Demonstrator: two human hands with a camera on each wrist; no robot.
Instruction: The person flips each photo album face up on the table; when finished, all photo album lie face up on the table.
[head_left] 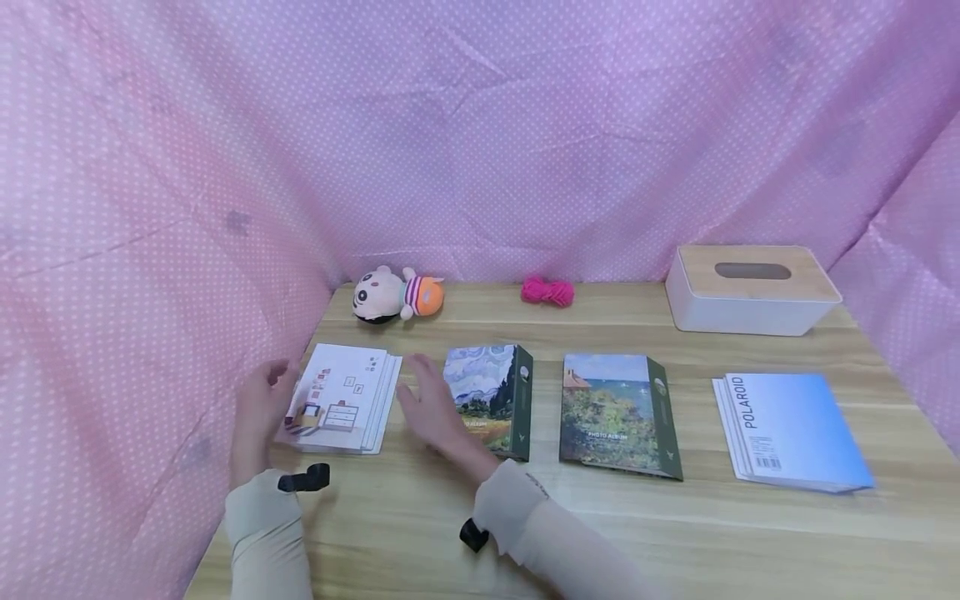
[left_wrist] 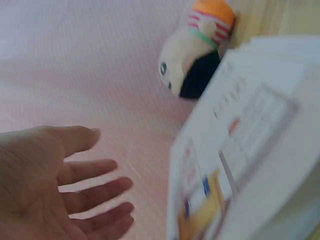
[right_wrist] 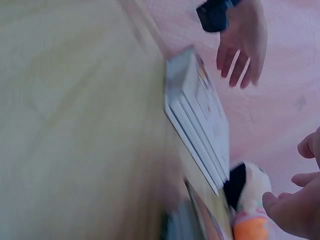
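A small stack of white-covered booklets (head_left: 343, 392), drawn with red pictures and a chest of drawers, lies at the left of the table. My left hand (head_left: 261, 408) is just beyond its left edge, and the left wrist view shows the fingers (left_wrist: 100, 195) loosely extended, apart from the covers. On the stack's other side is my right hand (head_left: 437, 410), spread and holding nothing, between the stack and a photo album (head_left: 480, 392) with a swirling-sky painting. The right wrist view catches both hands raised around the booklets (right_wrist: 200, 120), with a gap to each.
A second photo album (head_left: 611, 408) with a seaside painting lies right of centre. Farther right is a blue-and-white POLAROID stack (head_left: 795, 429). A plush doll (head_left: 397, 296), a pink yarn bundle (head_left: 547, 292) and a wooden-lidded tissue box (head_left: 750, 292) line the back, before a pink dotted curtain (head_left: 525, 150).
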